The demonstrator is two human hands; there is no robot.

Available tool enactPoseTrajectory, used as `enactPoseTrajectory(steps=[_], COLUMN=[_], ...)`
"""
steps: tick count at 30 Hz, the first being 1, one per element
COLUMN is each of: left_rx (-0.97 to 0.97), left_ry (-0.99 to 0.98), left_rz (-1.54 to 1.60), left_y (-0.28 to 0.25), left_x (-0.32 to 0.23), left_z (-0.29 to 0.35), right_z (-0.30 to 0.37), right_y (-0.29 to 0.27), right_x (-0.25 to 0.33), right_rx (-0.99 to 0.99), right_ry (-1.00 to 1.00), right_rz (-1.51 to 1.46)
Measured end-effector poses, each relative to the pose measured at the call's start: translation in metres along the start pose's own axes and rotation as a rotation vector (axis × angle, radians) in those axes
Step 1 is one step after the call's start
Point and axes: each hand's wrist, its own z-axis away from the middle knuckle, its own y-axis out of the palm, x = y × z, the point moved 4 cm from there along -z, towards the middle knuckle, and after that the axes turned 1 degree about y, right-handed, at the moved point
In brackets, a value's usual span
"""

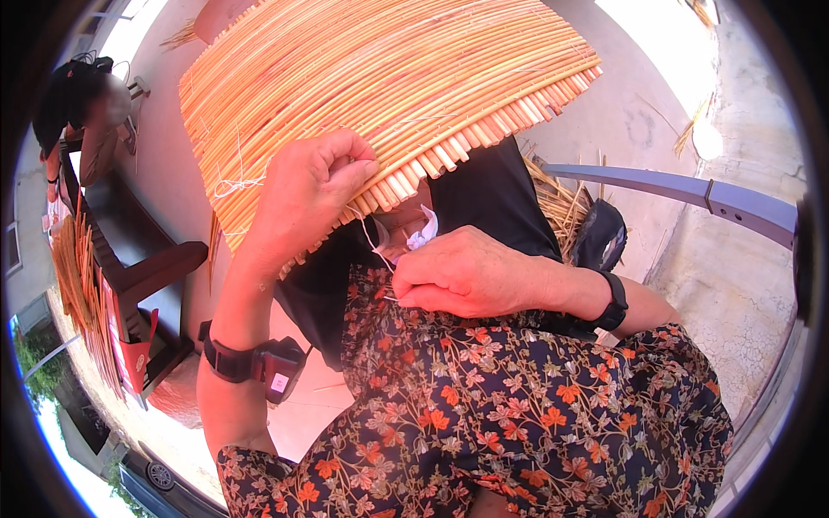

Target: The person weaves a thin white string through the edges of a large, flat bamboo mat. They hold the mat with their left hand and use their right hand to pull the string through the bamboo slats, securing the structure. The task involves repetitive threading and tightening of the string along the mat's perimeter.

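A mat of straw-coloured reed stalks (389,78), bound with thin string, lies across my lap and extends away from me. My left hand (315,186) rests on its near edge, thumb and forefinger pinched together at the outermost stalks. From that edge a white string (370,237) runs down to my right hand (471,274), whose closed fingers grip it. The string's end shows just below these fingers. Just past my right hand is a crumpled white piece (423,230) of cloth or plastic. Loose string (237,184) lies on the mat left of my left hand.
A dark wooden bench (160,268) stands at the left with a bundle of reeds (78,289) beside it. Another person (86,116) sits at the far left. Cut reeds (557,203) lie right of my knees, near a grey metal bar (673,183).
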Motion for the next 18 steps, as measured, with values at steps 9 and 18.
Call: enactPoseTrajectory(steps=[9,18], left_rx=[0.101,0.020], left_ry=[0.029,0.377], left_rz=[-0.026,-0.297], left_y=[-0.012,-0.010], left_x=[-0.004,-0.012], left_z=[-0.001,0.001], right_z=[0.001,-0.045], right_y=[-0.044,-0.088], right_x=[0.007,-0.029], right_rx=[-0.354,-0.478], right_ry=[-0.009,0.057], right_rz=[0.094,0.220])
